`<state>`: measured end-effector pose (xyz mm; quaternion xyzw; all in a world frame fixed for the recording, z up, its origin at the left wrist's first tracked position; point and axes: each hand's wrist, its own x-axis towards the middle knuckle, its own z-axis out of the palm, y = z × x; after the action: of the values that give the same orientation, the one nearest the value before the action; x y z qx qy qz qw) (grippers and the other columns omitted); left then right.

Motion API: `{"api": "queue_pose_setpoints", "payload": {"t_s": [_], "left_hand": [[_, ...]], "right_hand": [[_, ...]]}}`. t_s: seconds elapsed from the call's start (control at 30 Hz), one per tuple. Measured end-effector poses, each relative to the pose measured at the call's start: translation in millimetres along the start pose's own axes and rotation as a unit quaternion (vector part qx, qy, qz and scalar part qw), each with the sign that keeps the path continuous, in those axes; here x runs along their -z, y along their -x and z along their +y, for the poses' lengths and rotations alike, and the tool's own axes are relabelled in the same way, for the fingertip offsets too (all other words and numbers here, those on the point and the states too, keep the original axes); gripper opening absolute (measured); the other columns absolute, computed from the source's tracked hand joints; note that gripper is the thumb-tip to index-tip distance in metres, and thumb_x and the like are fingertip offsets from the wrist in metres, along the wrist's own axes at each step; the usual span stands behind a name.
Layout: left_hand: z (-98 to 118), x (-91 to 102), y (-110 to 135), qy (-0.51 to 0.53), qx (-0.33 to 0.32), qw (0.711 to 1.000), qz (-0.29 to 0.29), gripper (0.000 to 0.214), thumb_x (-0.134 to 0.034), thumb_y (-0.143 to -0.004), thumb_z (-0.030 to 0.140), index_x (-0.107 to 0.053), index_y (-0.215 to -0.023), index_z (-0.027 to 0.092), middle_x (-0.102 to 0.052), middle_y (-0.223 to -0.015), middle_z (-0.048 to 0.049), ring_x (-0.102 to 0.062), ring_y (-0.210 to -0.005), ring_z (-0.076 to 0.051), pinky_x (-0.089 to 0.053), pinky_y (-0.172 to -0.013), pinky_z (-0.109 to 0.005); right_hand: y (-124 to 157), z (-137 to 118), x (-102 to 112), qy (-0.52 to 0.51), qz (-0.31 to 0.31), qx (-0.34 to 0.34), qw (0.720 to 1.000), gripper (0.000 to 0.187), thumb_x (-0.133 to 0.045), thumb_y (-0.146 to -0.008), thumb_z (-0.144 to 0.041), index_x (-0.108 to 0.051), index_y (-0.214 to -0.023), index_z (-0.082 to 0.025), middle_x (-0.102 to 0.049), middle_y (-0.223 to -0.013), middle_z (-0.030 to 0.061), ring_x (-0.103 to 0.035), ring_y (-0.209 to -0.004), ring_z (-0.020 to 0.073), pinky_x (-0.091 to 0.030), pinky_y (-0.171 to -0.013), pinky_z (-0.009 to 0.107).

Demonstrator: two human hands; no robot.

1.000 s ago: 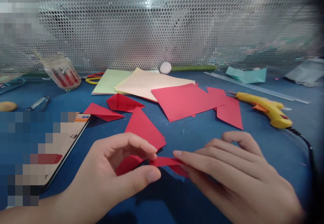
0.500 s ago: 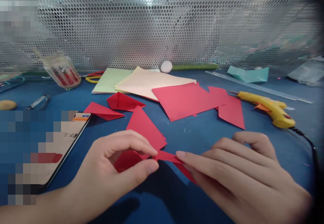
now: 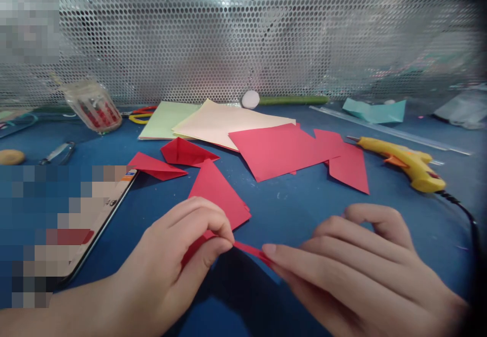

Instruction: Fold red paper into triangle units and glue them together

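Observation:
A narrow piece of folded red paper (image 3: 249,249) stretches between my two hands above the blue table. My left hand (image 3: 182,256) pinches one end between thumb and index finger, with part of the paper showing inside its curled fingers. The other end is held by my right hand (image 3: 342,266), its index finger on top and the thumb mostly hidden beneath. Just beyond my left hand lies a flat red paper piece (image 3: 218,195). Two folded red paper pieces, one pointed (image 3: 160,167) and one box-like (image 3: 190,153), rest farther back.
Red sheets (image 3: 281,149) overlap cream paper (image 3: 228,124) and green paper (image 3: 163,121). A yellow glue gun (image 3: 403,162) with a black cord lies at right. At left are a phone (image 3: 99,225) and a jar (image 3: 93,106). A perforated metal panel (image 3: 228,37) stands behind.
My left fingers have curled in and closed more tightly on the paper. The stretch between my hands has turned thinner to view, and my right fingertip has dropped slightly.

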<state>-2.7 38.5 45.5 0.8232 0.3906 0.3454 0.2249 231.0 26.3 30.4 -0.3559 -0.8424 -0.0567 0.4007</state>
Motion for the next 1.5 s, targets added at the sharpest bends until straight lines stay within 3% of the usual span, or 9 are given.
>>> {"api": "queue_pose_setpoints", "payload": {"t_s": [0.23,0.33,0.5,0.6,0.83,1.03,1.23,1.37,1.5], "left_hand": [[5,-4.8,2,0.142,0.145,0.979,0.007,0.009,-0.057,-0.096,0.024,-0.060,-0.099,0.032,-0.068,-0.090,0.0082,-0.070,-0.083,-0.011,-0.056,-0.071,-0.015],[6,-8.8,0,0.194,0.210,0.958,-0.014,0.005,-0.066,-0.086,0.023,-0.063,-0.087,0.027,-0.069,-0.080,0.0070,-0.069,-0.072,-0.012,-0.056,-0.065,-0.016],[12,-18.2,2,0.283,0.295,0.912,-0.037,0.018,-0.069,-0.079,0.027,-0.055,-0.067,0.023,-0.064,-0.065,0.0066,-0.062,-0.059,-0.011,-0.050,-0.056,-0.017],[17,-21.3,4,0.306,0.326,0.892,-0.063,0.016,-0.068,-0.076,0.023,-0.054,-0.068,0.023,-0.062,-0.067,0.0070,-0.060,-0.063,-0.012,-0.048,-0.061,-0.018],[20,-24.8,6,0.202,0.295,0.925,-0.131,0.015,-0.052,-0.082,0.028,-0.045,-0.069,0.024,-0.047,-0.062,0.0083,-0.043,-0.057,-0.011,-0.033,-0.051,-0.019],[18,-28.6,8,0.163,0.253,0.938,-0.170,0.014,-0.048,-0.081,0.022,-0.039,-0.070,0.025,-0.042,-0.061,0.0103,-0.038,-0.052,-0.009,-0.028,-0.047,-0.018],[16,-30.2,15,0.058,0.100,0.988,-0.098,0.024,-0.042,-0.083,0.014,-0.029,-0.065,0.022,-0.034,-0.056,0.0112,-0.032,-0.047,-0.006,-0.024,-0.040,-0.014],[15,-31.0,18,-0.053,0.007,0.998,-0.030,0.018,-0.041,-0.080,0.013,-0.037,-0.066,0.023,-0.048,-0.053,0.0128,-0.050,-0.043,-0.004,-0.037,-0.045,-0.008],[16,-29.5,20,-0.142,-0.016,0.990,-0.013,0.019,-0.039,-0.082,0.013,-0.044,-0.067,0.024,-0.057,-0.050,0.0122,-0.058,-0.039,-0.004,-0.041,-0.045,-0.008]], "right_hand": [[-4,-1,3,-0.081,-0.007,-0.061,0.995,0.017,-0.058,-0.098,-0.015,-0.066,-0.094,-0.030,-0.068,-0.066,-0.0109,-0.058,-0.054,0.0099,-0.037,-0.080,0.035],[-6,6,3,-0.086,-0.034,-0.078,0.993,0.017,-0.057,-0.098,-0.014,-0.065,-0.097,-0.030,-0.069,-0.072,-0.0102,-0.058,-0.059,0.0103,-0.038,-0.082,0.033],[-5,7,7,0.017,-0.017,0.008,1.000,0.017,-0.062,-0.099,-0.015,-0.067,-0.109,-0.028,-0.075,-0.086,-0.0047,-0.067,-0.077,0.0136,-0.042,-0.082,0.032],[1,1,6,-0.017,-0.051,0.038,0.998,0.018,-0.056,-0.103,-0.015,-0.066,-0.115,-0.023,-0.077,-0.090,-0.0015,-0.070,-0.081,0.0142,-0.048,-0.081,0.029],[10,-7,-7,-0.029,-0.059,0.023,0.998,0.023,-0.043,-0.110,-0.023,-0.064,-0.117,-0.024,-0.079,-0.100,-0.0026,-0.075,-0.090,0.0078,-0.055,-0.093,0.012],[12,-11,-13,-0.029,-0.019,0.025,0.999,0.028,-0.041,-0.110,-0.023,-0.069,-0.111,-0.024,-0.081,-0.098,-0.0025,-0.077,-0.084,0.0086,-0.058,-0.092,0.011],[20,-7,-16,-0.006,0.018,0.076,0.997,0.024,-0.046,-0.108,-0.021,-0.070,-0.113,-0.020,-0.080,-0.109,-0.0060,-0.075,-0.099,0.0047,-0.037,-0.114,0.010],[19,-10,-17,0.001,0.039,0.079,0.996,0.020,-0.052,-0.103,-0.016,-0.071,-0.108,-0.020,-0.081,-0.104,-0.0071,-0.077,-0.092,0.0054,-0.039,-0.113,0.010],[15,-14,-20,-0.009,0.059,0.061,0.996,0.018,-0.053,-0.103,-0.016,-0.070,-0.099,-0.021,-0.082,-0.096,-0.0084,-0.077,-0.079,0.0044,-0.044,-0.106,0.005]]}}
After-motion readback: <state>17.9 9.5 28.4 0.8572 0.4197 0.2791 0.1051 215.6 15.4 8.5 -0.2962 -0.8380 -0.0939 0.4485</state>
